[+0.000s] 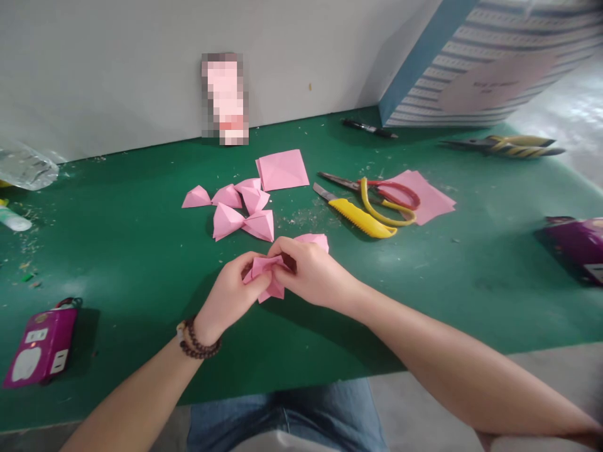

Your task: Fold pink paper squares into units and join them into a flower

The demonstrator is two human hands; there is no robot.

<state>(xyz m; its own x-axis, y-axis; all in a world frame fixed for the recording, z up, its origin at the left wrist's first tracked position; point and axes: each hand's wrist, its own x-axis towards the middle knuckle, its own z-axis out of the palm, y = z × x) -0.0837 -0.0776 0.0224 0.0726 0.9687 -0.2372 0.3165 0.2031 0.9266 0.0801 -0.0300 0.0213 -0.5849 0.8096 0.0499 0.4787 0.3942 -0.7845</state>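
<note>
Both hands meet over the green table (141, 263) on a folded pink paper piece (264, 269). My left hand (233, 295), with a bead bracelet at the wrist, pinches its left side. My right hand (313, 273) pinches its right side, fingers closed on the paper. Another folded pink piece (315, 239) peeks out just behind my right hand. Several finished pink folded shapes (235, 210) lie in a cluster further back, beside a flat pink square sheet (281, 169).
Red-and-yellow scissors (381, 194) and a yellow utility knife (358, 216) lie right of the cluster, partly on pink sheets (431, 198). A black marker (370, 129), pliers (509, 145), a striped box (485, 63), purple packs (42, 345) (577, 245), a plastic bottle (26, 166).
</note>
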